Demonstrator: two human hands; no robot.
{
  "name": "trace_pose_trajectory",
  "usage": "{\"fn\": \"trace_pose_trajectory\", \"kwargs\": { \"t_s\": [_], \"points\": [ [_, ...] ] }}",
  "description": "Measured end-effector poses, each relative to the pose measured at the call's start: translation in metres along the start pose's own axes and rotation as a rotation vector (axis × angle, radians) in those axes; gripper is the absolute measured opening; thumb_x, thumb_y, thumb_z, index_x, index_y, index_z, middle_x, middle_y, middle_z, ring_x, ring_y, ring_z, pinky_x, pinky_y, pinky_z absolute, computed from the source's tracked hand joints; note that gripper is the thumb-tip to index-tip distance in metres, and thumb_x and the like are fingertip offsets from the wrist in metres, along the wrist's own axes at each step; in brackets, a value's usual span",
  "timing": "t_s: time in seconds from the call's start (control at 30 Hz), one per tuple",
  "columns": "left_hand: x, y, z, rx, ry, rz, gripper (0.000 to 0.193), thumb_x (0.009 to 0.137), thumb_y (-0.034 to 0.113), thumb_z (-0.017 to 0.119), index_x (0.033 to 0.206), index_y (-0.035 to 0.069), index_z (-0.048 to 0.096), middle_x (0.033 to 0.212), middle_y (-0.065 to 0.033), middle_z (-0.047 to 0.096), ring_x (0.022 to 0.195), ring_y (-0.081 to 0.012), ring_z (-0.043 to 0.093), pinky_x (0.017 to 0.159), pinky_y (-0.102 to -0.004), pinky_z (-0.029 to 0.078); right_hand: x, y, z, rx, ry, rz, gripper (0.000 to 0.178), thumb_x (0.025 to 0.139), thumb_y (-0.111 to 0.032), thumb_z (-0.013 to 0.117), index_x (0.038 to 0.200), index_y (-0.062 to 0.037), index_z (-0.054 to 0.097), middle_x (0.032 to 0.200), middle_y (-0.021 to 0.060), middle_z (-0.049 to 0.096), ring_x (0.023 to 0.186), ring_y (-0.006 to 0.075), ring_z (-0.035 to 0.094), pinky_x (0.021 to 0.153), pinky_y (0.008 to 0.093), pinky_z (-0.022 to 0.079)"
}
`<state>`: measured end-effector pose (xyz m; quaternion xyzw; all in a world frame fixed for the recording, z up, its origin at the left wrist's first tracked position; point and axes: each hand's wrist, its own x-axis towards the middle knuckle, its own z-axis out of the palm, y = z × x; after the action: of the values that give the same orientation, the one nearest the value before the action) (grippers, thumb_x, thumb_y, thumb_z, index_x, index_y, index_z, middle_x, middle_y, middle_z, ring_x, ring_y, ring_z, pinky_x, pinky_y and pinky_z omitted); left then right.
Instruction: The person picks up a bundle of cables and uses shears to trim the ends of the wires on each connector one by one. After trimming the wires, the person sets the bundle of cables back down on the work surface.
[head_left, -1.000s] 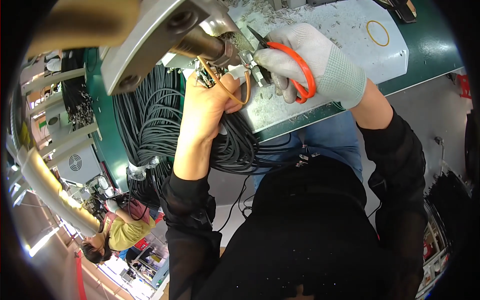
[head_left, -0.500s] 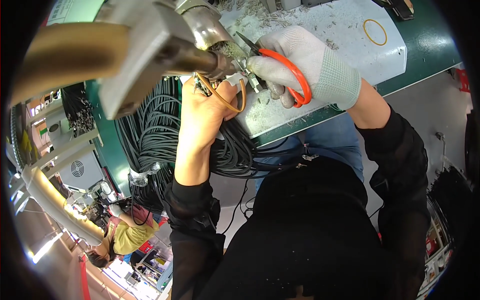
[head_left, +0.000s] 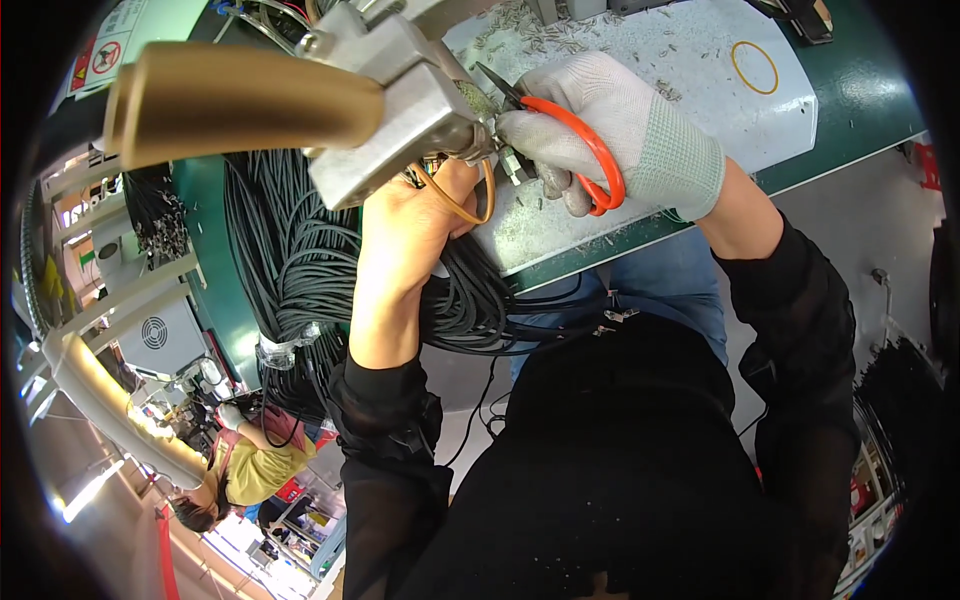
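My right hand point(head_left: 620, 130), in a white knit glove, grips orange-handled scissors point(head_left: 580, 145) whose dark blades point up and left over the white bench mat point(head_left: 700, 80). My bare left hand point(head_left: 410, 220) pinches cable ends beside the scissors, with an orange rubber band point(head_left: 465, 205) looped by its fingers. A thick bundle of black cables point(head_left: 300, 260) hangs down from that hand over the bench edge. A metal machine part with a brass-coloured handle point(head_left: 250, 95) juts in above the left hand and hides the fingertips.
Small cut scraps litter the white mat, and a loose yellow rubber band point(head_left: 755, 68) lies at its far right. The green bench point(head_left: 870, 100) borders the mat. A person in a yellow top point(head_left: 250, 470) works at lower left near shelving and a fan unit point(head_left: 155, 335).
The view has shifted so the metal part and brass handle loom larger at upper left. Both hands stay together at the cable ends, the scissors still held.
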<state>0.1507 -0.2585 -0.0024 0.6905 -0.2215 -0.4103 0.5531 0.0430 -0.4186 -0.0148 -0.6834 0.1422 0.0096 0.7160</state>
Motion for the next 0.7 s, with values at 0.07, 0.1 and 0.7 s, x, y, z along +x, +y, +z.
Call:
{"fn": "trace_pose_trajectory", "kwargs": {
  "t_s": [0.07,0.1,0.7],
  "points": [
    [0.000,0.003,0.003,-0.001,0.006,0.009,0.009,0.088,0.008,0.052,0.081,0.006,0.046,0.058,0.0026,0.037,0.043,-0.0063,0.031,0.039,-0.0222,0.025,0.001,0.003,-0.001,0.001,-0.009,-0.010,0.031,0.088,-0.024,0.057,0.072,0.0022,0.056,0.050,0.0064,0.053,0.040,0.0103,0.053,0.035,0.0235,0.038],
    [0.000,0.004,0.005,-0.002,0.004,0.016,0.010,0.088,0.008,0.052,0.081,0.006,0.046,0.058,0.0025,0.037,0.043,-0.0064,0.031,0.039,-0.0221,0.025,0.001,0.006,-0.001,0.002,-0.014,-0.016,0.031,0.088,-0.024,0.057,0.072,0.0023,0.056,0.051,0.0064,0.054,0.040,0.0103,0.053,0.036,0.0235,0.038],
    [-0.088,0.000,0.011,-0.172,-0.229,-0.056,0.018,0.089,0.013,0.060,0.097,-0.001,0.053,0.067,-0.0061,0.057,0.054,-0.0109,0.051,0.050,-0.0232,0.039,-0.108,-0.032,0.029,-0.596,0.382,-0.163,0.021,0.082,-0.022,0.062,0.081,-0.0012,0.058,0.056,0.0091,0.056,0.044,0.0166,0.055,0.048,0.0252,0.043]
  ]
}}
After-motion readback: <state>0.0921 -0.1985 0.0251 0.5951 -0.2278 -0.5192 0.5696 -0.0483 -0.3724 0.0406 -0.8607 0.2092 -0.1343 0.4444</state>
